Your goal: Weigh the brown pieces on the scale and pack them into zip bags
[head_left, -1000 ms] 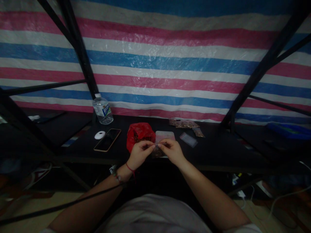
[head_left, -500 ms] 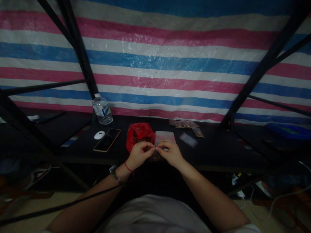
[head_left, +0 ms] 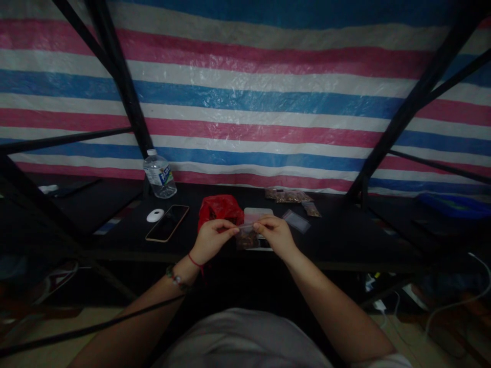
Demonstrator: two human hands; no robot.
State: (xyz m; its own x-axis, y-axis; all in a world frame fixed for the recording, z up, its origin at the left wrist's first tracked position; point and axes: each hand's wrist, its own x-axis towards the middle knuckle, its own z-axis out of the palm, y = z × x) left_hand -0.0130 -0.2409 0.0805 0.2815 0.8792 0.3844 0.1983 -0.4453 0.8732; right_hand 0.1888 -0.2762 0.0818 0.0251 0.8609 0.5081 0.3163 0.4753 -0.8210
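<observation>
Between my hands hangs a small clear zip bag (head_left: 246, 239) with brown bits in its lower part. My left hand (head_left: 214, 238) pinches its upper left corner, and my right hand (head_left: 276, 235) pinches the upper right corner. Just behind the left hand stands an open red plastic bag (head_left: 220, 206); what it holds is mostly hidden now. A flat white device (head_left: 259, 213), perhaps a small scale, lies behind the zip bag, partly covered by it and my right hand. To the right rests a flat zip bag (head_left: 296, 221) with no contents visible.
Several filled zip bags (head_left: 293, 196) lie at the back right of the black table (head_left: 345, 240). At left are a phone (head_left: 168, 223), a white oval case (head_left: 155, 215) and a water bottle (head_left: 160, 176). Black metal posts (head_left: 123, 82) slant upward before a striped sheet.
My hands have moved apart from almost touching at the fingertips. The zip bag's top edge is now stretched between them, and the bag shows more plainly.
</observation>
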